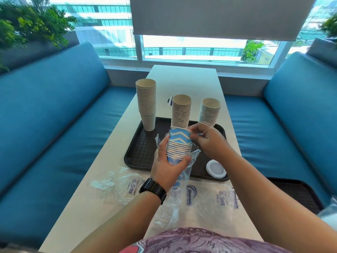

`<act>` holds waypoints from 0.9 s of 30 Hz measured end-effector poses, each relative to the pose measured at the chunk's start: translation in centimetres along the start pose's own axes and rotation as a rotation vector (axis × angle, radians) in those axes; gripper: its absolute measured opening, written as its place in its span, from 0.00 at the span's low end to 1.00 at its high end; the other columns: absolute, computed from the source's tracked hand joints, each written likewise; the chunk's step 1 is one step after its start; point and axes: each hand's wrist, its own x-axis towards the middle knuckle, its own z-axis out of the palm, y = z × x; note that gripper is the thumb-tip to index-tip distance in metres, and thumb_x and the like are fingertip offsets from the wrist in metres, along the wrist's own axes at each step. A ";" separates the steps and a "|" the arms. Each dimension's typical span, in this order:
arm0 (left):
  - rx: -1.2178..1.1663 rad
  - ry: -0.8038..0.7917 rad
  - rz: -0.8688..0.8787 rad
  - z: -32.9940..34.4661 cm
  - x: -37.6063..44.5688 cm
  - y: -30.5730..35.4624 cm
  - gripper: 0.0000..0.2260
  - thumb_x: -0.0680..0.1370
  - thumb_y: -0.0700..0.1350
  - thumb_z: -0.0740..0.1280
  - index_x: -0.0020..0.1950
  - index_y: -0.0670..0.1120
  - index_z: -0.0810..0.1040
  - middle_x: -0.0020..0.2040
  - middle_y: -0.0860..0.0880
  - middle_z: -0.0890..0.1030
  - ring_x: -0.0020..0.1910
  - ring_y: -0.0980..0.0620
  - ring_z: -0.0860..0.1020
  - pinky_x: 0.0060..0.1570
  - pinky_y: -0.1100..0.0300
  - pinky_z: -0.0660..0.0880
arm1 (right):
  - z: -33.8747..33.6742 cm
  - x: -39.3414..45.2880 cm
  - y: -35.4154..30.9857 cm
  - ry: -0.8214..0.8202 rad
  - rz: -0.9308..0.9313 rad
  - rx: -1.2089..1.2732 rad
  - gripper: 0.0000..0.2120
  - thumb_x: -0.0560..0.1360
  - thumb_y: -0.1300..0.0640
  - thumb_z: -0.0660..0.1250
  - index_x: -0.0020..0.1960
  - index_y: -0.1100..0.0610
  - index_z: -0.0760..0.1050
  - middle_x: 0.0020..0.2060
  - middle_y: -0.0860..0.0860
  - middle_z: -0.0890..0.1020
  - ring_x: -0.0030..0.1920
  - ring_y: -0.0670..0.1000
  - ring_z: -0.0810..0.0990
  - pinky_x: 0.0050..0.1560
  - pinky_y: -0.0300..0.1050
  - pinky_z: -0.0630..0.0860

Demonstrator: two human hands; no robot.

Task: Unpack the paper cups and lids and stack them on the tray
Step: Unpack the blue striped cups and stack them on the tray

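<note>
My left hand [168, 166] grips a stack of blue zigzag paper cups [179, 145], half out of its clear plastic sleeve [177, 196], above the near edge of the black tray [140, 152]. My right hand [206, 138] pinches the rim of the top cup. Three stacks of beige cups stand on the tray: a tall one at the back left [146, 105], one in the middle [181, 111] and a shorter one at the right [209, 111]. A pile of white lids [216, 168] sits in the tray's near right corner.
Empty plastic sleeves lie on the white table [182, 79] at the near left [118, 183] and near right [217, 199]. A small striped object [169, 101] lies behind the middle stack. Blue benches flank the table; a second black tray [299, 194] rests on the right bench.
</note>
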 end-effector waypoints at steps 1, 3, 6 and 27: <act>0.003 -0.006 -0.007 0.0 0.0 0.0 0.42 0.64 0.66 0.72 0.74 0.66 0.55 0.66 0.52 0.71 0.61 0.56 0.75 0.62 0.52 0.77 | 0.0 0.1 0.0 0.005 0.012 0.015 0.05 0.78 0.59 0.67 0.49 0.50 0.79 0.50 0.50 0.81 0.51 0.53 0.81 0.53 0.55 0.80; 0.016 -0.018 -0.011 0.0 -0.1 -0.1 0.42 0.65 0.66 0.72 0.74 0.66 0.55 0.67 0.52 0.70 0.61 0.57 0.75 0.63 0.52 0.76 | -0.4 0.3 0.0 0.038 0.026 0.048 0.05 0.78 0.59 0.67 0.47 0.50 0.79 0.46 0.50 0.82 0.47 0.54 0.82 0.49 0.52 0.82; 0.010 -0.007 -0.004 0.1 0.0 -0.1 0.43 0.65 0.65 0.73 0.75 0.64 0.56 0.68 0.51 0.71 0.64 0.56 0.74 0.65 0.50 0.75 | -1.7 1.0 -0.7 0.133 -0.013 0.006 0.07 0.77 0.59 0.68 0.44 0.47 0.78 0.40 0.41 0.81 0.41 0.41 0.78 0.41 0.32 0.74; 0.044 -0.029 -0.142 0.7 1.4 -2.2 0.40 0.67 0.62 0.76 0.72 0.58 0.59 0.65 0.54 0.73 0.61 0.56 0.75 0.64 0.57 0.75 | -11.1 11.3 -0.9 0.453 -0.190 -0.739 0.09 0.78 0.56 0.65 0.53 0.56 0.82 0.50 0.57 0.81 0.57 0.62 0.74 0.57 0.54 0.70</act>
